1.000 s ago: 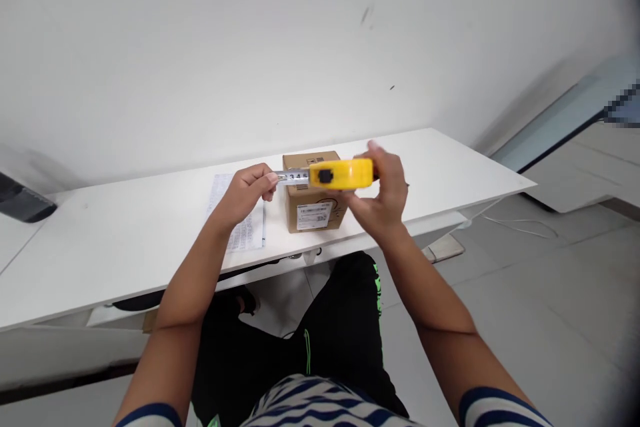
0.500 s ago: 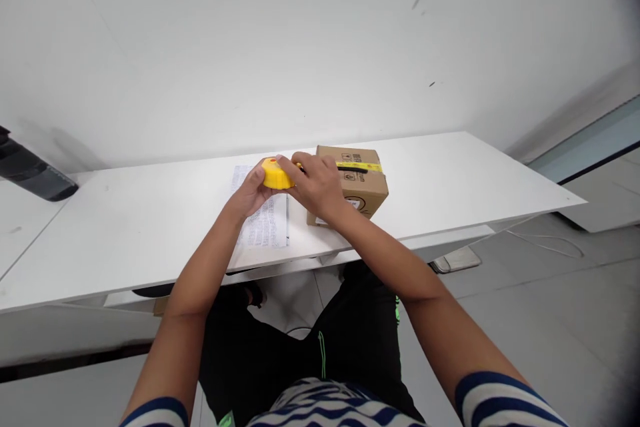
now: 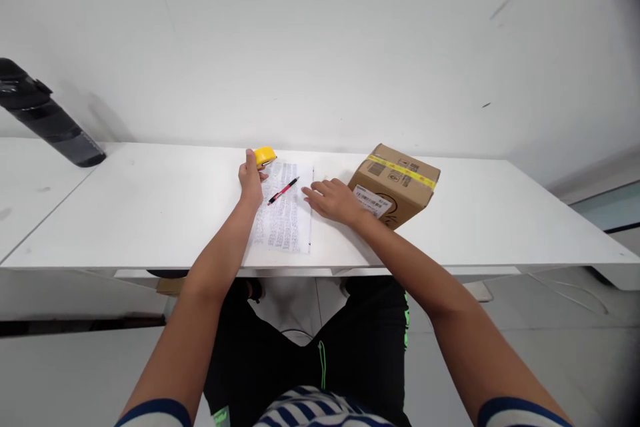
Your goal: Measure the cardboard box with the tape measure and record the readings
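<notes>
My left hand (image 3: 251,180) is closed on a yellow tape measure (image 3: 265,156) at the far left corner of a printed sheet of paper (image 3: 283,217) on the white table (image 3: 150,213). A red and black pen (image 3: 283,191) lies on the sheet between my hands. My right hand (image 3: 332,200) rests flat on the table at the sheet's right edge, fingers spread, holding nothing. Just to its right stands a small cardboard box (image 3: 395,181) with yellow tape and a label.
A dark bottle (image 3: 47,121) leans at the far left by the white wall. My legs in black trousers (image 3: 310,347) are under the table's front edge. A cable (image 3: 570,293) lies on the grey floor to the right.
The tape was drawn in and both hands left the box. My left hand carried the tape measure to the paper's far corner; my right hand let go and came down flat beside the sheet.
</notes>
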The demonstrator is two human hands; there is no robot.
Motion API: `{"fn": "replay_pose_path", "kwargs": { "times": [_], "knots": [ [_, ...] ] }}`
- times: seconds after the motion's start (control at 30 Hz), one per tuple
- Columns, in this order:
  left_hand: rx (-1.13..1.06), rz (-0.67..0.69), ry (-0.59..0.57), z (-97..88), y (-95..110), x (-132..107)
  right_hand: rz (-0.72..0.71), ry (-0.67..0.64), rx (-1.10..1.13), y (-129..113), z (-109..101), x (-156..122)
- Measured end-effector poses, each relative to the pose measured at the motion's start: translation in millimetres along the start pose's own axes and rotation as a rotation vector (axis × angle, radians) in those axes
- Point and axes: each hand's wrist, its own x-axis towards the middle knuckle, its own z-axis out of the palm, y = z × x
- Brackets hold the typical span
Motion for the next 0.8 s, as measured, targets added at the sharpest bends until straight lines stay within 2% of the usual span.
{"fn": "replay_pose_path", "kwargs": {
  "times": [0.2, 0.33, 0.4, 0.47, 0.53, 0.63, 0.7, 0.8],
  "knots": [
    [0.056, 0.004, 0.041, -2.1, -11.8, 7.3, 0.253, -0.178, -0.118, 31.3, -17.6, -21.2],
    [0.109, 0.032, 0.053, -2.5, -14.3, 6.9, 0.387, -0.18, -0.072, 33.8, -24.0, -15.3],
    [0.127, 0.044, 0.044, -2.2, -14.3, 4.3, 0.385, -0.196, -0.041, 26.3, -20.4, -2.3],
    [0.149, 0.063, 0.037, -1.2, -13.9, 0.3, 0.343, -0.266, -0.014, 16.0, -10.9, 16.4],
    [0.176, 0.09, 0.038, -0.1, -13.6, -4.0, 0.302, -0.33, 0.006, 6.7, 3.5, 37.6],
    [0.21, 0.115, 0.038, 0.8, -13.6, -8.1, 0.239, -0.356, 0.033, 0.7, 26.3, 63.1],
    [0.223, 0.111, 0.037, 1.2, -13.9, -8.1, 0.183, -0.362, 0.052, 2.1, 37.3, 69.8],
    [0.224, 0.104, 0.042, 1.8, -14.8, -6.1, 0.144, -0.341, 0.074, 6.4, 45.4, 64.7]
  ]
}}
